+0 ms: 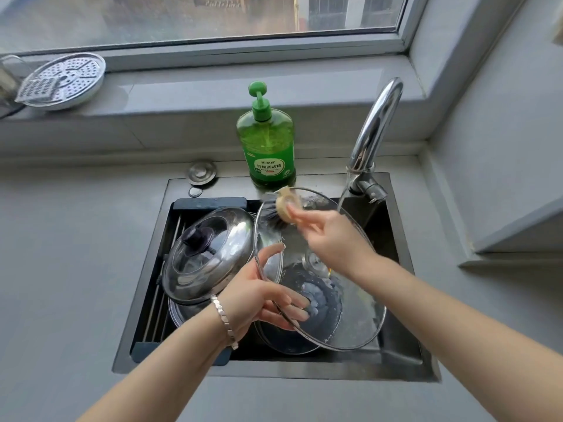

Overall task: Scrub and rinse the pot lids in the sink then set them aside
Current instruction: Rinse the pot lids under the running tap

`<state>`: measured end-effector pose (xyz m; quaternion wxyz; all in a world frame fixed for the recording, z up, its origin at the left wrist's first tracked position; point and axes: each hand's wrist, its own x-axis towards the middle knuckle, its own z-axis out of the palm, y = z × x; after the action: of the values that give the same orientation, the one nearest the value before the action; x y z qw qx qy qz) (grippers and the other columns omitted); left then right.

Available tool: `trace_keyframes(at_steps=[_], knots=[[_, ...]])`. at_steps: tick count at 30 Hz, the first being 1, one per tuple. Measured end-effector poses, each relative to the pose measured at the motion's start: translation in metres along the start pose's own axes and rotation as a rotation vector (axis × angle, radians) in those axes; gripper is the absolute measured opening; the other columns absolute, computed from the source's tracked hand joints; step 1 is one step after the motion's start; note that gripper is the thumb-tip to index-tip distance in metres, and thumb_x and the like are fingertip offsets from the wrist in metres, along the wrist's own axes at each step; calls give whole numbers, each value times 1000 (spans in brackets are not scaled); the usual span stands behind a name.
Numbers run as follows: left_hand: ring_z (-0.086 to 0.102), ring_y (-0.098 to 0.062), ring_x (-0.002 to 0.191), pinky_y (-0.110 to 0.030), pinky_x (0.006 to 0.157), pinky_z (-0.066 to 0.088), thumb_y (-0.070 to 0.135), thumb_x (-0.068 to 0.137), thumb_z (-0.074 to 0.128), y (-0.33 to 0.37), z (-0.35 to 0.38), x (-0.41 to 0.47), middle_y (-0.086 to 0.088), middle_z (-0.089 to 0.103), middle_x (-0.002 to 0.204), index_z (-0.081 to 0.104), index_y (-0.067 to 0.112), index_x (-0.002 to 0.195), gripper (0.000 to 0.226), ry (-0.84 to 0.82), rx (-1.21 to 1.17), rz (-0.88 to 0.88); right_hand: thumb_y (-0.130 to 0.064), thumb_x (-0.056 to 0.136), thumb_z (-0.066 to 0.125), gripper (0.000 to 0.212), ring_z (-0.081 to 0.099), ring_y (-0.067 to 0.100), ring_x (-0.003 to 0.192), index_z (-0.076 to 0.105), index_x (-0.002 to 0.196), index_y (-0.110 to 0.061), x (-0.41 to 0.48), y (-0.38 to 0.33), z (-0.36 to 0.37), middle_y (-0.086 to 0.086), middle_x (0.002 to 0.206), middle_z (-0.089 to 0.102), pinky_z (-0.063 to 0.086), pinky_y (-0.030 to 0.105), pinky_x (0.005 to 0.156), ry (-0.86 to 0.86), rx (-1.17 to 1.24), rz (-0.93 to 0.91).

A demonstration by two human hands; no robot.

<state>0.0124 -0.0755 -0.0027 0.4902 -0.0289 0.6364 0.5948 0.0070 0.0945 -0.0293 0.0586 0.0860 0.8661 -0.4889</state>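
Here, two hands work over one dark sink (396, 365). The left hand (259, 300) clasps the left edge of one large glass lid (356, 306), thumb on the near face and fingers spread behind the glass, holding it tilted above the basin. The right hand (329, 239) pinches the pale round head of one brush (281, 208), whose black bristles press against the lid's upper rim.

A second lid (210, 254), steel with a glass centre and a black knob, rests tilted on a rack at the sink's left side. The rim of another round steel piece shows beneath it; what it is I cannot tell. Through the held glass a further round object lies in the basin, too blurred to name.

One faucet (374, 126) runs a thin stream of water beside the lid's right edge. One green soap bottle (268, 144) stands behind the sink. On the windowsill sit one perforated steamer plate (67, 80) and one grater (36, 89). One bracelet (225, 321) circles the left wrist.
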Motion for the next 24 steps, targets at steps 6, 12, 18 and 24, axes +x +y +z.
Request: trace_keyframes(at_steps=[6, 12, 18, 24], knots=[[69, -32, 63, -36, 54, 58, -19, 70, 52, 5, -4, -2, -31, 68, 87, 35, 36, 130, 83, 81, -13, 93, -27, 97, 44, 33, 62, 26, 93, 55, 125, -40, 6, 58, -37, 2, 115, 67, 51, 38, 79, 166, -219, 265], [69, -30, 61, -35, 52, 58, -24, 72, 49, 9, -4, 8, -30, 68, 88, 36, 37, 131, 85, 173, 0, 151, -20, 97, 44, 39, 63, 16, 75, 52, 127, -44, -40, 60, -16, -3, 107, 70, 49, 28, 68, 16, -148, 175], [69, -29, 58, -31, 46, 56, -27, 75, 40, 7, -5, 6, -30, 68, 86, 36, 31, 136, 84, 212, -99, 164, -20, 97, 45, 41, 64, 19, 80, 45, 121, -54, -51, 66, -26, 1, 111, 70, 53, 35, 74, 64, -166, 171], [68, -27, 56, -30, 46, 56, -28, 73, 41, 11, -1, 9, -30, 68, 88, 37, 32, 137, 88, 286, -94, 165, -22, 95, 49, 46, 68, 15, 84, 47, 108, -66, -100, 50, -8, -1, 104, 72, 55, 34, 82, -139, -26, 85]])
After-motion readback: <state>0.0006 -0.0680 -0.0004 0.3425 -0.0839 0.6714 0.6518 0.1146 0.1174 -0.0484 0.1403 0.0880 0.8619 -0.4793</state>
